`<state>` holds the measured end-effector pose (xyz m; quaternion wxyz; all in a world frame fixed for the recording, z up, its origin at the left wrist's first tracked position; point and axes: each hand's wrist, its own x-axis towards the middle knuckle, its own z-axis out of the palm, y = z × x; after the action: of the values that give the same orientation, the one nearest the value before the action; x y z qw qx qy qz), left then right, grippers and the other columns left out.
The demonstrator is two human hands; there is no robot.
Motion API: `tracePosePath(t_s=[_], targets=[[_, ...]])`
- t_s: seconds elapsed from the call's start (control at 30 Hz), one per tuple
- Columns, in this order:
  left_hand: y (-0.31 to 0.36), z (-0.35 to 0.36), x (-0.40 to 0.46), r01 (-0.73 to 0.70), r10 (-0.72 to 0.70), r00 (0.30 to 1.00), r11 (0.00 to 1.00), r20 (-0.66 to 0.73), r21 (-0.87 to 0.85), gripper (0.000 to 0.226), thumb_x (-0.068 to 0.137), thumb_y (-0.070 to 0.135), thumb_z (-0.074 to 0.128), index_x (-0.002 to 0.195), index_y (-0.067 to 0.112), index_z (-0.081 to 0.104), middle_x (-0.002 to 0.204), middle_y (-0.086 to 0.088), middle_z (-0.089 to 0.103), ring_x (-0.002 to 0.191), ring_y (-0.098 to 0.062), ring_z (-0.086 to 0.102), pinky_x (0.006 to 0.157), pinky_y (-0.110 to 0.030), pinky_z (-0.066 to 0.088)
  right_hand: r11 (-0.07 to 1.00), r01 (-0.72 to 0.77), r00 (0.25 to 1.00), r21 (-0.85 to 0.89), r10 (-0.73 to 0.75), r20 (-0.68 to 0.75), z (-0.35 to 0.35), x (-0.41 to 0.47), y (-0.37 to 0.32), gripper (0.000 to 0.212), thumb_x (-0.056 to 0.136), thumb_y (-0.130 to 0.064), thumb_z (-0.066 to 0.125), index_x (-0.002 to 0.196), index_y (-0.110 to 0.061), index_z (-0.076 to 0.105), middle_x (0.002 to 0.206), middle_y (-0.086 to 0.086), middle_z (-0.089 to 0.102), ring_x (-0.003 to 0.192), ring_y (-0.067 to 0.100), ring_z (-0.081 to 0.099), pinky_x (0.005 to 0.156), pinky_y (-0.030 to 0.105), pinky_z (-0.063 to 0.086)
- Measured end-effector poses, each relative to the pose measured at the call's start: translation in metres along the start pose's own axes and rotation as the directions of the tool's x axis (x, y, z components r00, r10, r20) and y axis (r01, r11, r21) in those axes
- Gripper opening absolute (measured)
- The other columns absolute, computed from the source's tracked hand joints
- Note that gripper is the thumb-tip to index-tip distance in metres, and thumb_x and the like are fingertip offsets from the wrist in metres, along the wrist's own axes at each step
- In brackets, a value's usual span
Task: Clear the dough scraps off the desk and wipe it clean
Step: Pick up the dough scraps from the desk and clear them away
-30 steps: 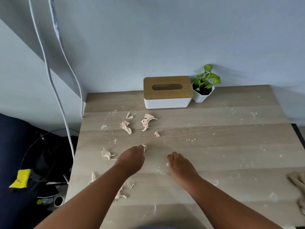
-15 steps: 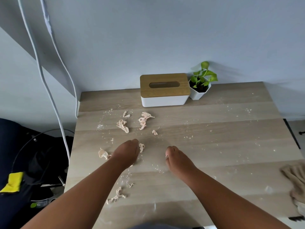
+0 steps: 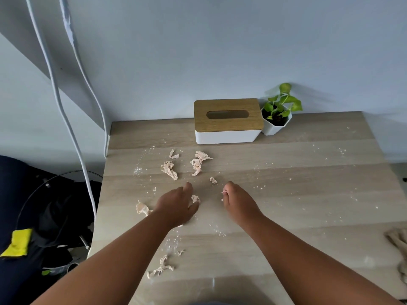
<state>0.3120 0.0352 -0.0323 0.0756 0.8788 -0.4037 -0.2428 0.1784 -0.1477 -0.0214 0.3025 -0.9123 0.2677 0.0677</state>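
Several pale dough scraps lie on the floured wooden desk (image 3: 297, 194). Two bigger scraps (image 3: 169, 169) (image 3: 198, 162) sit near the tissue box, a tiny scrap (image 3: 213, 180) lies between my hands, one scrap (image 3: 142, 209) is by the left edge, and a stringy scrap (image 3: 161, 266) is near the front. My left hand (image 3: 177, 205) lies palm down on the desk, with a small scrap (image 3: 195, 198) touching its thumb side. My right hand (image 3: 239, 202) has curled fingers that pinch a small dough scrap (image 3: 224, 192).
A white tissue box with a wooden lid (image 3: 228, 121) and a small potted plant (image 3: 278, 116) stand at the back by the wall. A beige cloth (image 3: 398, 243) lies at the right edge. White cables (image 3: 66, 111) hang left of the desk, above dark clutter and a yellow item (image 3: 17, 242).
Both hands have moved forward across the desk toward the scraps near the tissue box. My right fingers now hold a small scrap.
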Motion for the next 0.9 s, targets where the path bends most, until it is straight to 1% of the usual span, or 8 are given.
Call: tracePosePath(t_s=[0.13,0.3,0.47,0.57,0.67,0.77,0.83,0.9], targets=[[0.000,0.010,0.002,-0.040,0.038,0.999,0.989,0.020,0.140,0.055,0.101,0.055,0.043,0.139,0.016,0.038,0.121,-0.004,0.064,0.110,-0.030,0.066,0.082,-0.040,0.053,1.000,-0.009,1.000,0.013,0.009,-0.015,-0.003,0.018,-0.011,0.009,0.098,-0.017,0.047,0.089,-0.015,0.049,0.091,0.005,0.055,0.080,0.025,0.052,0.067,0.034,0.039],[0.004,0.016,0.007,-0.081,0.062,0.995,0.963,0.080,0.256,0.036,0.103,0.024,0.038,0.137,0.012,0.039,0.120,-0.007,0.062,0.106,-0.031,0.066,0.075,-0.040,0.052,0.999,-0.002,0.999,-0.054,0.001,-0.033,0.003,0.035,-0.020,0.017,0.100,-0.031,0.054,0.099,-0.014,0.051,0.103,0.006,0.056,0.087,0.026,0.056,0.067,0.032,0.038],[-0.003,0.005,0.011,-0.018,0.003,0.996,0.986,0.095,0.164,0.033,0.099,0.018,0.042,0.132,0.014,0.044,0.119,-0.010,0.064,0.110,-0.035,0.065,0.080,-0.044,0.052,0.992,0.036,0.999,-0.122,-0.040,-0.030,0.011,0.046,-0.023,0.027,0.099,-0.034,0.060,0.111,-0.011,0.051,0.110,0.010,0.056,0.098,0.029,0.058,0.075,0.039,0.052],[-0.024,-0.014,0.015,0.030,-0.031,0.999,0.999,0.040,0.034,0.025,0.098,0.017,0.045,0.122,0.014,0.052,0.113,-0.013,0.066,0.106,-0.036,0.066,0.082,-0.041,0.053,0.984,0.058,0.998,-0.169,-0.059,0.000,0.015,0.050,-0.024,0.026,0.100,-0.035,0.059,0.111,-0.013,0.051,0.110,0.008,0.055,0.099,0.028,0.057,0.073,0.036,0.049],[-0.049,-0.035,0.016,0.056,-0.060,0.995,0.997,-0.079,-0.051,0.020,0.096,0.027,0.049,0.108,0.013,0.057,0.101,-0.015,0.067,0.093,-0.039,0.065,0.073,-0.037,0.048,0.967,0.080,0.997,-0.244,-0.075,0.026,0.020,0.051,-0.025,0.024,0.104,-0.031,0.051,0.115,-0.011,0.051,0.111,0.010,0.055,0.100,0.030,0.058,0.072,0.037,0.049],[-0.066,-0.050,0.022,0.102,-0.110,0.987,0.992,-0.118,-0.073,0.015,0.097,0.031,0.048,0.089,0.019,0.046,0.092,-0.016,0.065,0.085,-0.040,0.064,0.066,-0.035,0.039,0.951,0.088,0.996,-0.295,-0.076,0.054,0.023,0.050,-0.028,0.021,0.107,-0.024,0.041,0.118,-0.008,0.050,0.115,0.011,0.054,0.103,0.031,0.057,0.074,0.039,0.048],[-0.072,-0.054,0.029,0.126,-0.135,0.982,0.990,-0.136,-0.069,0.013,0.099,0.028,0.045,0.090,0.019,0.044,0.092,-0.017,0.065,0.086,-0.041,0.064,0.068,-0.038,0.041,0.954,0.083,0.996,-0.287,-0.074,0.041,0.022,0.048,-0.030,0.018,0.106,-0.017,0.039,0.116,-0.008,0.050,0.114,0.011,0.054,0.101,0.030,0.057,0.074,0.038,0.048],[-0.075,-0.056,0.035,0.155,-0.162,0.976,0.986,-0.149,-0.056,0.012,0.099,0.025,0.045,0.099,0.013,0.047,0.097,-0.020,0.065,0.088,-0.044,0.065,0.071,-0.042,0.046,0.971,0.054,0.998,-0.234,-0.050,0.023,0.019,0.047,-0.032,0.016,0.101,-0.009,0.041,0.113,-0.006,0.051,0.112,0.012,0.054,0.099,0.030,0.056,0.075,0.038,0.048]])
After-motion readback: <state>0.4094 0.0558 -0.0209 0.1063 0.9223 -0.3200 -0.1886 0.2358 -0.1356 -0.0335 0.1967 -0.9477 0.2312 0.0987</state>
